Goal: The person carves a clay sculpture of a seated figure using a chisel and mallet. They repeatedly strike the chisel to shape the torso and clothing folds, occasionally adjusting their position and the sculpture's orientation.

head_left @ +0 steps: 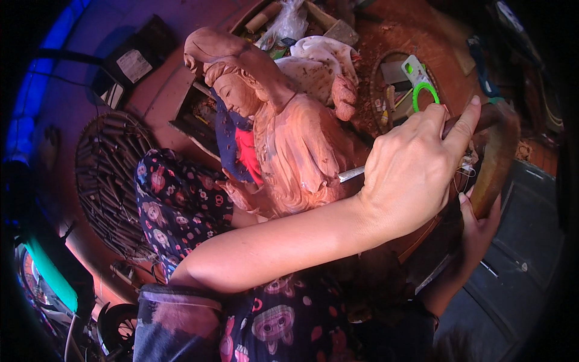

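Observation:
A reddish wooden statue (295,151) of a hooded figure leans across my lap, its carved face turned to the left. My left hand (416,160) is closed round a chisel, index finger stretched along the handle. The chisel's metal blade (352,174) points left, with its tip at the statue's lower robe. At the right, my right hand (479,218) grips the lower end of a wooden mallet (496,163), whose upper end is at the chisel's handle. My left forearm hides the statue's base.
A round tray (114,181) of many carving tools lies at the left. Beyond the statue are a stained white cloth (319,57), a box of scraps and a green-ringed tool (425,95). Dark panels (512,271) stand at the right; a black box (136,57) lies far left.

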The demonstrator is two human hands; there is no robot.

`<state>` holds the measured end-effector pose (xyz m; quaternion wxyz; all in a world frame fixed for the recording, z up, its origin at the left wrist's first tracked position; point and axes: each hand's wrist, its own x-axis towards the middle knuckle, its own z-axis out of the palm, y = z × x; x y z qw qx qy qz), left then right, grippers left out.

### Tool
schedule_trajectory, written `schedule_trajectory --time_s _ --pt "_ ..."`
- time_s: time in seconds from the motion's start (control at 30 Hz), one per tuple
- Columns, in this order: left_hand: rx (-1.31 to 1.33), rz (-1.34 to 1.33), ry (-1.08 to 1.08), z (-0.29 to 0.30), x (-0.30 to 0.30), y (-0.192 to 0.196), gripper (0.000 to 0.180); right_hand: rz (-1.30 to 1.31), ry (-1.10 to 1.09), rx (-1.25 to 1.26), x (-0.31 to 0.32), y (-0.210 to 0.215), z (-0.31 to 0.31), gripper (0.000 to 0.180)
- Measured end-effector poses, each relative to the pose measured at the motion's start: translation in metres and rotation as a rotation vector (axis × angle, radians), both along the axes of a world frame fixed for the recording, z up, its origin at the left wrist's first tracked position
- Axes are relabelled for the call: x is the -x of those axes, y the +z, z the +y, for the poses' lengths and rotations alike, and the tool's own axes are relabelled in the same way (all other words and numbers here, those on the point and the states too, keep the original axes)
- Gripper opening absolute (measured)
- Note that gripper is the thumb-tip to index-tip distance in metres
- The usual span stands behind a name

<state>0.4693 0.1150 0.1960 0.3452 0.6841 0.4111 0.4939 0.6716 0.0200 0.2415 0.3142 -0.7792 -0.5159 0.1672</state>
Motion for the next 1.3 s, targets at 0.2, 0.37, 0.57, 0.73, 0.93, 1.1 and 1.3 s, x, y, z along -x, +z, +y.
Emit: schedule_trajectory --time_s 0.2,0.37,0.57,0.73,0.93,1.1,1.3 --pt "-0.006 -0.030 -0.050 -0.003 0.002 0.001 0.067 -0.116 0.038 -0.033 0.004 0.001 -0.005 0.040" --pt "-0.023 -0.064 -0.074 -0.004 0.004 0.000 0.065 0.127 -0.110 0.008 0.004 0.008 -0.015 0.032" --pt "-0.052 -0.070 -0.094 -0.005 0.008 -0.001 0.063 0.164 -0.135 -0.033 -0.001 0.006 -0.022 0.040" --pt "-0.076 -0.132 -0.116 -0.008 0.010 0.000 0.060 -0.102 -0.181 -0.061 -0.002 0.002 -0.030 0.043" --pt "-0.095 -0.207 -0.175 -0.012 0.014 0.000 0.058 -0.155 -0.158 -0.157 0.007 0.004 -0.040 0.038" --pt "-0.114 -0.238 -0.208 -0.013 0.017 0.000 0.057 -0.111 -0.131 -0.157 0.015 0.007 -0.048 0.031" --pt "-0.123 -0.288 -0.294 -0.017 0.024 -0.001 0.055 -0.133 -0.205 -0.151 0.012 0.004 -0.057 0.029"
